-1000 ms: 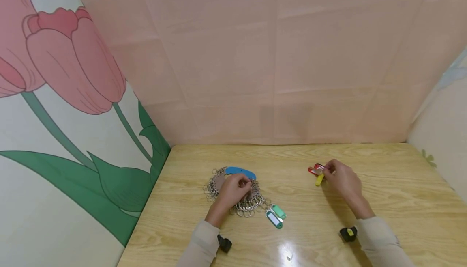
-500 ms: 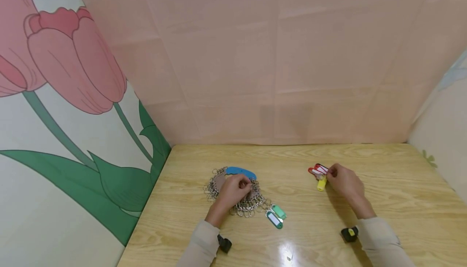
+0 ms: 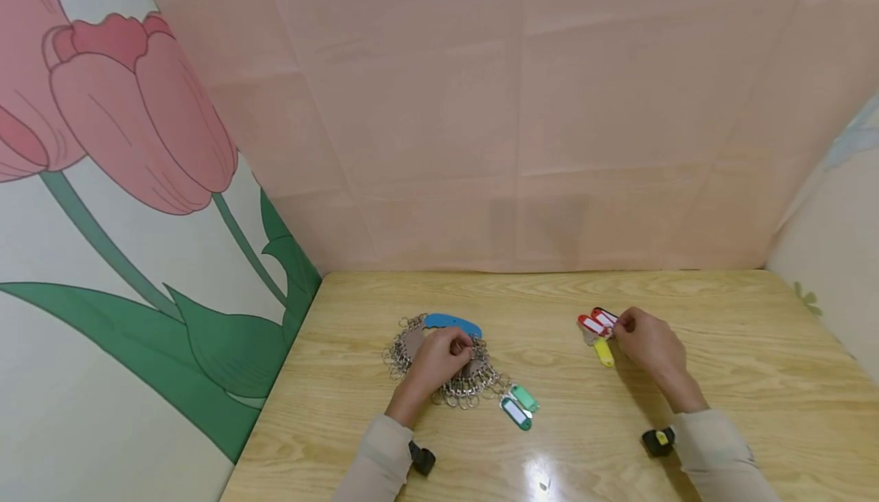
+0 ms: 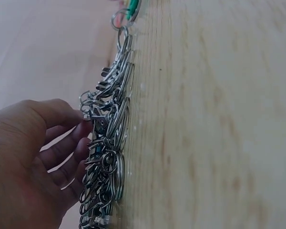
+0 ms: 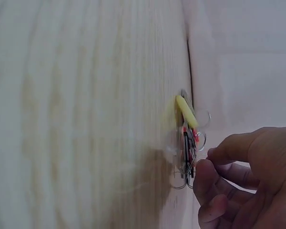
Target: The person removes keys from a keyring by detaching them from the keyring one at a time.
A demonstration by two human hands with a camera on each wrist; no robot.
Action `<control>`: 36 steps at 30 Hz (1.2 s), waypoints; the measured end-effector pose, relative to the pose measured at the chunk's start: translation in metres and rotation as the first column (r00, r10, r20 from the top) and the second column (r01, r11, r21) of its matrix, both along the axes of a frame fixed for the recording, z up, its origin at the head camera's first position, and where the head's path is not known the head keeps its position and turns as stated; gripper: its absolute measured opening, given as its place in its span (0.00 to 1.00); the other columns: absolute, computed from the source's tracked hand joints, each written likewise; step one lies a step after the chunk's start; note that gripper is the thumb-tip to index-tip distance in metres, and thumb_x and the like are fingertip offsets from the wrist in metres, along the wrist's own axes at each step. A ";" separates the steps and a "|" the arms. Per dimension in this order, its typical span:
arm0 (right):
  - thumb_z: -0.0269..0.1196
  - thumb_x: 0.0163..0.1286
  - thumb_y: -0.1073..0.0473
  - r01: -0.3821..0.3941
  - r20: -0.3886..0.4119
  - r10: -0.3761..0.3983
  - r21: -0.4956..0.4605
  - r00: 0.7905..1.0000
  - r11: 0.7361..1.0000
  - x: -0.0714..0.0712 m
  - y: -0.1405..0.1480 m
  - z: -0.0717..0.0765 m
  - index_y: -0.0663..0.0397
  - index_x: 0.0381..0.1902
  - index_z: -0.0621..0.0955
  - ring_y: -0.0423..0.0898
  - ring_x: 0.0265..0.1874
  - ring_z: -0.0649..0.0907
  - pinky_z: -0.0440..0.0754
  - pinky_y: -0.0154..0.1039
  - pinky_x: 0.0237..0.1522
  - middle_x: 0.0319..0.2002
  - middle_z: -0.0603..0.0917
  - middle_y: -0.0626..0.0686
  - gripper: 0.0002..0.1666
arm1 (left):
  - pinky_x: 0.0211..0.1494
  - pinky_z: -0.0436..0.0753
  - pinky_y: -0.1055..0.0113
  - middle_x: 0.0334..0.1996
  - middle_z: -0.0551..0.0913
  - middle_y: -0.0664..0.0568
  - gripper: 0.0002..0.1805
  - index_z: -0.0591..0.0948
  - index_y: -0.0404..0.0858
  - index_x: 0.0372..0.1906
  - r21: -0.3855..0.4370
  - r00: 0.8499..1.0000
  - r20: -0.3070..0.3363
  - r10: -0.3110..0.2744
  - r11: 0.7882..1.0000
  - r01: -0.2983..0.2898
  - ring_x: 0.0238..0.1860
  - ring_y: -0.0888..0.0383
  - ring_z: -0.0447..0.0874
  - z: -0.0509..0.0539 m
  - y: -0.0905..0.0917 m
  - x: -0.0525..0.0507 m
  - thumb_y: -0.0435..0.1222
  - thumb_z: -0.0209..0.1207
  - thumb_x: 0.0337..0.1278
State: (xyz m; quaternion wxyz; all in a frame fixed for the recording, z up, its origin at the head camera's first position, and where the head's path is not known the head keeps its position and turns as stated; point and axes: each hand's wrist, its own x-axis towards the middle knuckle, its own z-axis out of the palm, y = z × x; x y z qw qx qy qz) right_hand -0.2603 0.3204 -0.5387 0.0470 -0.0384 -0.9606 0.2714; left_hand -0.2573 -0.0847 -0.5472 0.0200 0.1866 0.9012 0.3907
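On the table's left part lies a fan of metal key rings (image 3: pixel 465 391), joined by small hooks around a grey-brown piece with a blue curved plate (image 3: pixel 453 324). My left hand (image 3: pixel 436 357) pinches a small ring (image 4: pixel 88 112) at its edge between thumb and index finger; other fingers curl behind the rings. Farther right, my right hand (image 3: pixel 648 342) has thumb and index at the near end of a bunch of key tags: red tags (image 3: pixel 594 323) and a yellow tag (image 3: pixel 603 352). It seems to pinch the bunch; the exact grip is partly hidden. Rings (image 5: pixel 202 139) stick out from the bunch.
Two green key tags (image 3: pixel 516 412) lie at the fan's right end, by its last rings. The wooden table (image 3: pixel 563 387) meets a pink cloth-covered wall (image 3: pixel 426 227) at the back. A tulip-patterned wall (image 3: pixel 151 120) stands on the left.
My right hand has shifted slightly right and toward me. The yellow tag has swung down toward me, and the red tags have spread more into view. My left hand has not moved.
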 end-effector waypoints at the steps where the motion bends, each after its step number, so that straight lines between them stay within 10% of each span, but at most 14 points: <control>1: 0.60 0.76 0.56 0.001 -0.005 -0.001 -0.001 1.000 1.000 0.000 0.000 0.000 0.62 0.45 0.84 0.51 0.27 0.82 0.71 0.41 0.22 0.37 0.88 0.61 0.14 | 0.38 0.81 0.70 0.39 0.87 0.57 0.04 0.88 0.43 0.46 -0.002 1.000 0.001 0.000 1.000 0.000 0.34 0.68 0.80 0.000 0.000 0.000 0.36 0.66 0.74; 36: 0.63 0.75 0.55 -0.078 -0.072 0.075 -0.034 0.995 0.996 0.011 -0.036 0.019 0.57 0.44 0.84 0.46 0.27 0.80 0.72 0.41 0.24 0.38 0.89 0.58 0.11 | 0.41 0.82 0.73 0.44 0.87 0.57 0.05 0.88 0.43 0.48 -0.065 0.998 -0.059 -0.021 0.998 0.017 0.39 0.68 0.81 0.010 0.002 0.006 0.38 0.64 0.75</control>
